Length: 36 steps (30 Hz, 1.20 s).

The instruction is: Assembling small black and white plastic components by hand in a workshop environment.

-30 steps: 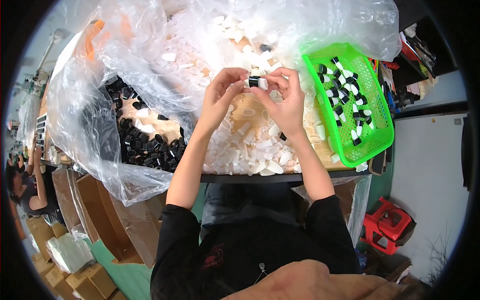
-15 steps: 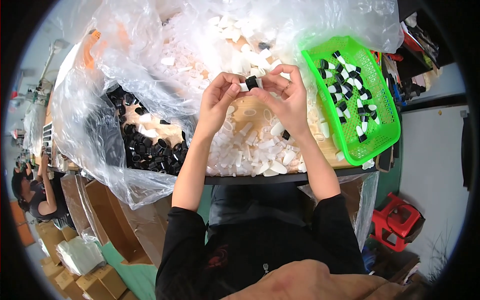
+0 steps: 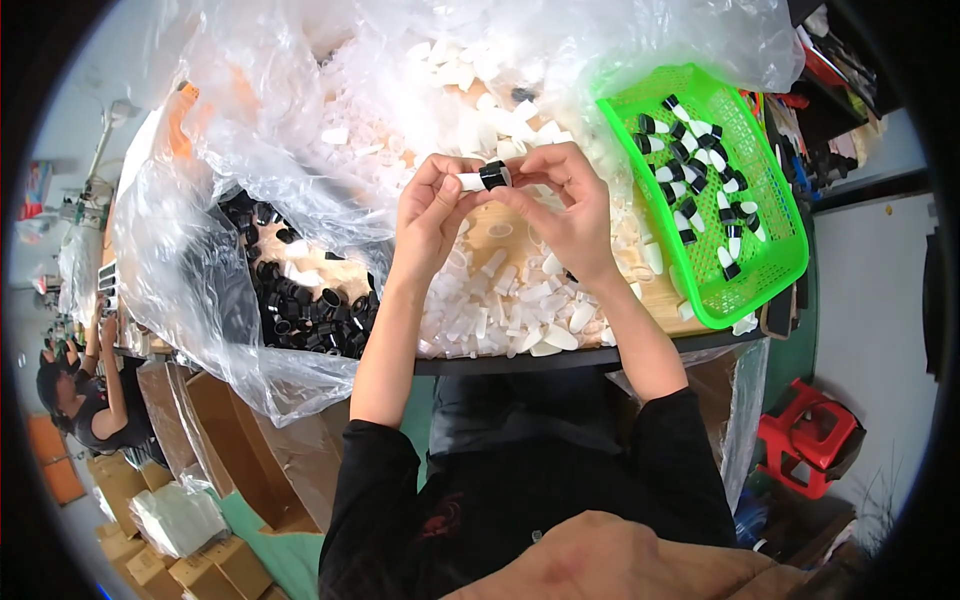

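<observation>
Bag [image 3: 165, 225] and green basket [image 3: 748, 310] flank 2 hands [image 3: 430, 215] [image 3: 577, 215] holding a black-and-white piece [image 3: 493, 176].

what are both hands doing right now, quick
Left hand: closed, holding the white end of a black-collared white plug.
Right hand: closed, fingertips on the same plug's black-collared end.
</observation>
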Available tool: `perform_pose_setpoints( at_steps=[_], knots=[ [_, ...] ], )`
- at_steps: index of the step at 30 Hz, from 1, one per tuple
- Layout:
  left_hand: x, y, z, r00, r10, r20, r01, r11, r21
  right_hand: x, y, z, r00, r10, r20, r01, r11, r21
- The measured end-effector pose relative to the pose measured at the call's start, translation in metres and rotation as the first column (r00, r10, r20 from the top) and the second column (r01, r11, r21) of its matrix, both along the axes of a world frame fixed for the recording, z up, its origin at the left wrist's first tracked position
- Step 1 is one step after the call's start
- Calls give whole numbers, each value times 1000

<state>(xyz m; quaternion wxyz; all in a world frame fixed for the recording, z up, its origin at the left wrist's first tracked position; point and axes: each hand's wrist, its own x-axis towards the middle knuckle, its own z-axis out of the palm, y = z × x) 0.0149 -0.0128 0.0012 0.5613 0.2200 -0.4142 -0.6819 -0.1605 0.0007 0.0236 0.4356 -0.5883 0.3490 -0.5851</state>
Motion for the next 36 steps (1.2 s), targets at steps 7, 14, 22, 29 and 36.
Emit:
perform_pose_setpoints(
  at_steps=[7,14,22,29,36],
  knots=[
    [0,2,-1,1000,12,0,-12,998,-62,-1,-1,-1,1000,10,17,-10,1000,12],
    [0,-1,4,997,72,26,-69,991,-113,-9,-9,-2,965,84,248,-159,941,300],
    [-1,2,5,936,174,307,-143,982,-122,-1,-8,-4,977,112,180,-168,927,336],
    [-4,5,6,950,218,225,-183,969,-168,1,-10,-11,965,80,249,-171,915,365],
    [-4,3,5,954,197,224,-155,969,-194,-2,-11,-9,974,92,209,-161,926,342]
  ],
)
